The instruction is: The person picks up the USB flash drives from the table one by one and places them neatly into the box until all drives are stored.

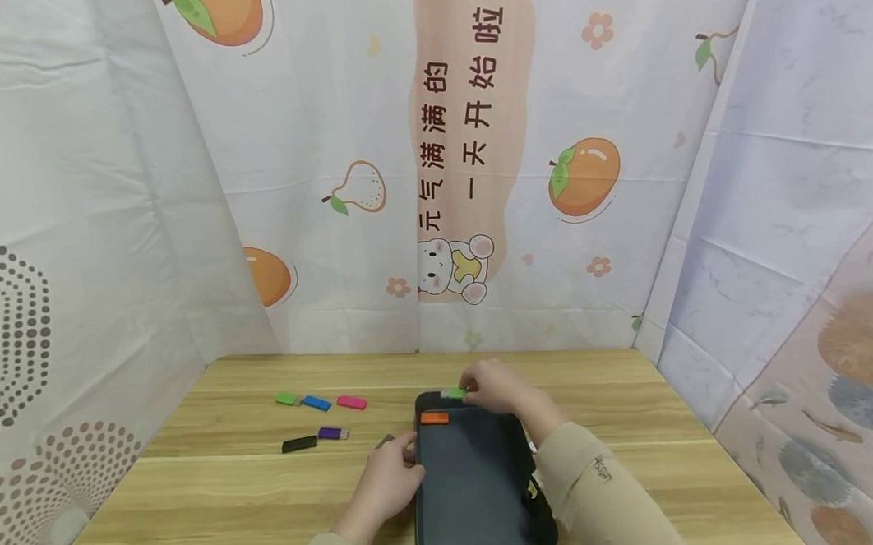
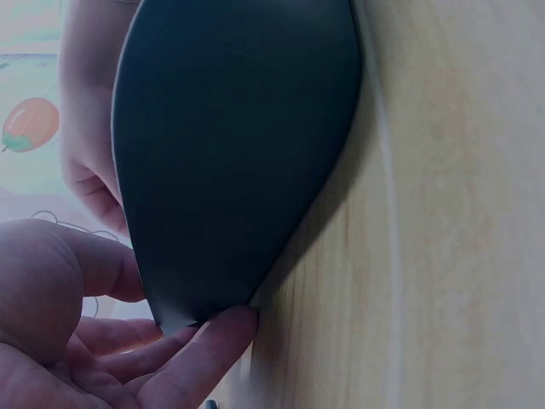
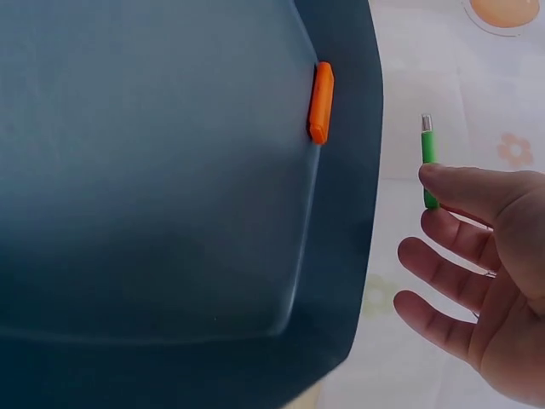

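A: What bounds the scene at the rear?
B: A creased white curtain, printed with orange fruits, pink flowers, a cartoon animal and dark lettering on a peach band.
A: And the sides?
B: Left, pale cloth with rings of dots; right, whitish marbled sheeting above fabric with brown and grey blotches.
A: The lower field?
B: A light wood-grain tabletop, under soft, even light.

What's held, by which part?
Right hand: slim green USB stick, by the end opposite its metal plug. Left hand: dark rectangular tray, by its left side.
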A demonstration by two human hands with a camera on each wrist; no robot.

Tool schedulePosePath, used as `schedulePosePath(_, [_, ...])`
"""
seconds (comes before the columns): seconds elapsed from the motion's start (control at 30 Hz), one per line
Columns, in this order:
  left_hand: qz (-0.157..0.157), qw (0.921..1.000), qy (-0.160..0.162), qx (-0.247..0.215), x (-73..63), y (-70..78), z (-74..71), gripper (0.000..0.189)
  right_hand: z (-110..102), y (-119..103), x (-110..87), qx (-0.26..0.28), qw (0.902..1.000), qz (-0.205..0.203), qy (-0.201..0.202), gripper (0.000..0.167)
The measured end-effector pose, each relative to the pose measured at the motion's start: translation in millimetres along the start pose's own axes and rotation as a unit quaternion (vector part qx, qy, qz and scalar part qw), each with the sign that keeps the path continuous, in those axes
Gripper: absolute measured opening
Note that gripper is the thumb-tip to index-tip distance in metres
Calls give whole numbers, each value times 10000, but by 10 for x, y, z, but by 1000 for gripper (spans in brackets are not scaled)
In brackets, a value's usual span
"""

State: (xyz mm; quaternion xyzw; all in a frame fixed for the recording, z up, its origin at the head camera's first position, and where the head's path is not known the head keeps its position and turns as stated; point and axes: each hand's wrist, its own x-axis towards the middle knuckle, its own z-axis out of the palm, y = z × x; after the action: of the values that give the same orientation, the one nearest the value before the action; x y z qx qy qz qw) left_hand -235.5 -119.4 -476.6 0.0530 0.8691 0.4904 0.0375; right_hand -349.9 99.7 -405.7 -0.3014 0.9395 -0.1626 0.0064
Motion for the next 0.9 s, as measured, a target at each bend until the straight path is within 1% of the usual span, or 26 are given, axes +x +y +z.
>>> schedulePosePath(0.1, [-20, 10000, -33, -8, 2, -2, -7, 57, 25, -13, 16, -27, 10000, 22, -77, 16])
schedulePosePath(0.27, [-53, 10000, -57, -19, 7, -5, -12, 57, 73, -47, 50, -61, 9998, -78, -178, 18])
schedulePosePath(0.4, [-33, 10000, -40, -3, 8, -12, -8, 57, 127, -73, 70, -140, 9996, -149, -208, 14])
schedulePosePath(0.5, [-1, 10000, -24, 18, 11, -14, -6, 57, 165, -81, 88, -103, 9996, -182, -214, 12])
schedulePosePath(0.9, [9, 10000, -38, 66, 5, 4, -20, 57, 282, -130, 144, -12, 9992, -89, -386, 6])
